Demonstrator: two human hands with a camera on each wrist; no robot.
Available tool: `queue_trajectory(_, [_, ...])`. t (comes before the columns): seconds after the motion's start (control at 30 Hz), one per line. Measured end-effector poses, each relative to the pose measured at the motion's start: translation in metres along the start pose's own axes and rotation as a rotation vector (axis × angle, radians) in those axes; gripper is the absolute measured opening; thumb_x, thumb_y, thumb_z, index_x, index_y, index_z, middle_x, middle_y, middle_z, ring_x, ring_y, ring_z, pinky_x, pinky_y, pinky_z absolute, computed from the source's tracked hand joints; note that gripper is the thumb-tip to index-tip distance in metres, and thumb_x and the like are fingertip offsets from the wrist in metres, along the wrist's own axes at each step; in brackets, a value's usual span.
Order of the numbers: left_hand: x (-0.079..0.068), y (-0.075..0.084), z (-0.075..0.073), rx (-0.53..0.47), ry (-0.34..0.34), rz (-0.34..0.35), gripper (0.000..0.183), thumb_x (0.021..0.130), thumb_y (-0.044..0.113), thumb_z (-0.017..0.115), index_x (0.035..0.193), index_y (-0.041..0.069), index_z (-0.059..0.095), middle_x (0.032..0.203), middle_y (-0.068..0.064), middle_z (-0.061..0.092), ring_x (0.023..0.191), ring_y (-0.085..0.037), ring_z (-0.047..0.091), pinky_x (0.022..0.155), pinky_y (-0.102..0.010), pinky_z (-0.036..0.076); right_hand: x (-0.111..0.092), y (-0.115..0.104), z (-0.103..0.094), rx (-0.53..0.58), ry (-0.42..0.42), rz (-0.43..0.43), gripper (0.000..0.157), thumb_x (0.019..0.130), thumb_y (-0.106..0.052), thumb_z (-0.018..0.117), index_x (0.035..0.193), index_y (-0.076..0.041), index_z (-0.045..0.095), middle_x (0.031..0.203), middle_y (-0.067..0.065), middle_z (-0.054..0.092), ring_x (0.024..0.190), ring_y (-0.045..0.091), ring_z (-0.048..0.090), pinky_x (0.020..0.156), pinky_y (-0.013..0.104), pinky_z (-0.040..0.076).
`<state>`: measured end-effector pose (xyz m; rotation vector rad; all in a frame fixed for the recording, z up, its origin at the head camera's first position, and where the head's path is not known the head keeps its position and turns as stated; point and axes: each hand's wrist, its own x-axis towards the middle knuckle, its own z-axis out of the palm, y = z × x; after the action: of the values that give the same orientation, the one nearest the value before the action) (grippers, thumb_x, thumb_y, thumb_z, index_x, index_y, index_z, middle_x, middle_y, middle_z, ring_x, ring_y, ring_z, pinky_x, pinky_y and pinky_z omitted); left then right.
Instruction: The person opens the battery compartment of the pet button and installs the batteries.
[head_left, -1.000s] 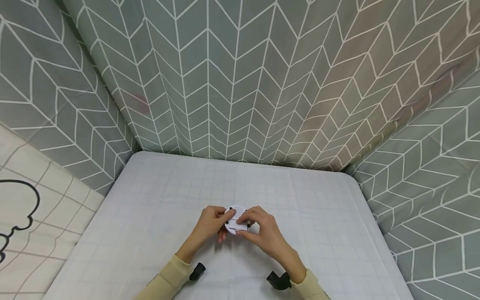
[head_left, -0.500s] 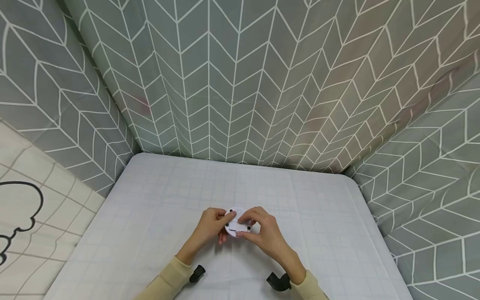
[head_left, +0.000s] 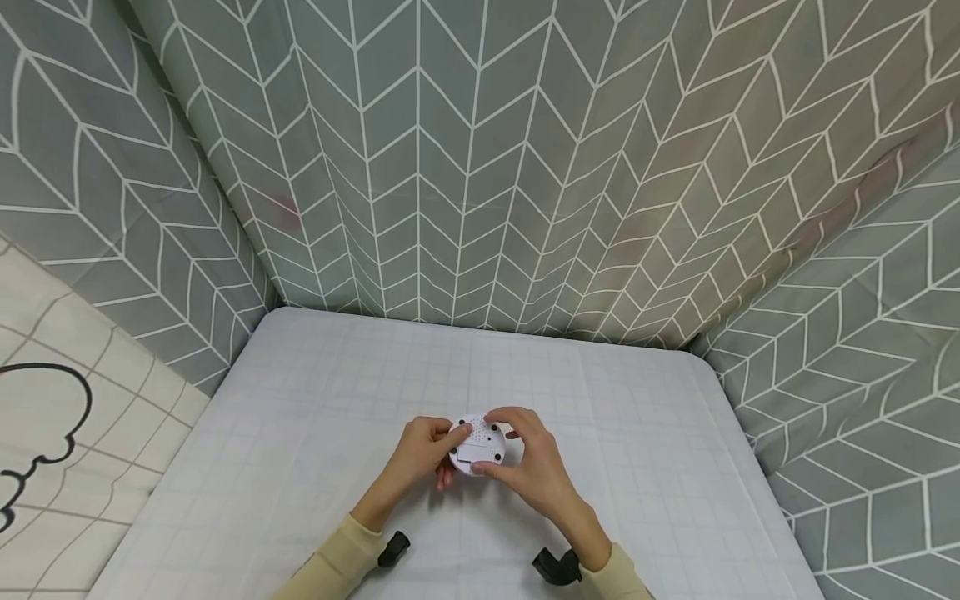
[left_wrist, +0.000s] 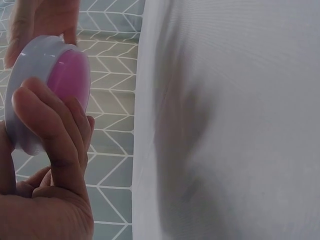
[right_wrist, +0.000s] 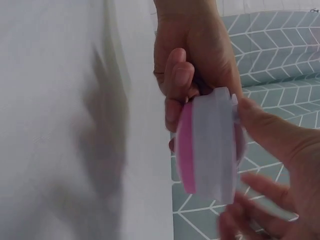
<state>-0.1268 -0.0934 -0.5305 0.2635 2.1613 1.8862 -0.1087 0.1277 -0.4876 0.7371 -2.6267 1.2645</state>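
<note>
A small round white device (head_left: 477,432) with dark rubber feet, a patch of small holes and a rectangular battery cover (head_left: 477,453) faces up between the hands. Its underside has a domed pink face (left_wrist: 72,77), seen in the left wrist view. My left hand (head_left: 425,446) grips the device's left side, thumb on the perforated back and fingers below. At the other side, my right hand (head_left: 534,458) spans the device, thumb on the lower edge by the cover and curled index finger near the upper right rim. The cover lies in its recess; whether it is latched cannot be told.
A white cloth-covered table (head_left: 337,375) lies below the raised hands. Patterned grey curtains (head_left: 480,167) hang along its back and sides. Black mounts (head_left: 393,550) sit at both wrists.
My right fingers have moved off the battery cover, up toward the upper right rim, uncovering more of the back. The right thumb stays at the lower edge; the left hand keeps its hold.
</note>
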Motion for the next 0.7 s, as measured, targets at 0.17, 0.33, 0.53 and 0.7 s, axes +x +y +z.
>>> queue_trajectory(0.17, [-0.0005, 0.0012, 0.0015, 0.009, -0.001, -0.002, 0.044, 0.104, 0.039, 0.068, 0.078, 0.003, 0.065, 0.049, -0.004, 0.062, 0.035, -0.014, 0.057, 0.041, -0.053, 0.056, -0.001, -0.0019, -0.0033, 0.065, -0.139, 0.194, 0.091, 0.082, -0.035, 0.092, 0.158, -0.017, 0.045, 0.146, 0.012, 0.064, 0.125, 0.026, 0.069, 0.098, 0.042, 0.062])
queue_trajectory(0.33, [-0.0022, 0.0023, 0.0029, 0.005, -0.009, 0.008, 0.042, 0.104, 0.038, 0.068, 0.081, 0.002, 0.067, 0.048, -0.003, 0.061, 0.034, -0.013, 0.056, 0.04, -0.054, 0.055, -0.0029, 0.0018, -0.0032, 0.11, -0.194, 0.187, 0.077, 0.088, -0.036, 0.087, 0.152, -0.01, 0.053, 0.135, 0.012, 0.069, 0.115, 0.028, 0.073, 0.093, 0.037, 0.064])
queue_trajectory(0.53, [-0.0033, 0.0028, 0.006, 0.013, -0.021, 0.019, 0.041, 0.104, 0.037, 0.069, 0.081, 0.003, 0.069, 0.048, -0.003, 0.062, 0.035, -0.013, 0.058, 0.041, -0.054, 0.056, -0.003, 0.0009, -0.0067, 0.126, -0.202, 0.177, 0.075, 0.084, -0.034, 0.09, 0.146, -0.007, 0.057, 0.131, 0.012, 0.069, 0.113, 0.027, 0.073, 0.089, 0.03, 0.064])
queue_trajectory(0.7, [-0.004, 0.0017, 0.0083, 0.009, -0.028, 0.016, 0.041, 0.103, 0.037, 0.07, 0.08, 0.003, 0.069, 0.049, -0.005, 0.063, 0.035, -0.014, 0.058, 0.042, -0.056, 0.056, -0.0041, -0.0002, -0.0086, 0.134, -0.214, 0.19, 0.074, 0.083, -0.034, 0.091, 0.145, -0.008, 0.058, 0.129, 0.011, 0.07, 0.112, 0.026, 0.074, 0.086, 0.023, 0.063])
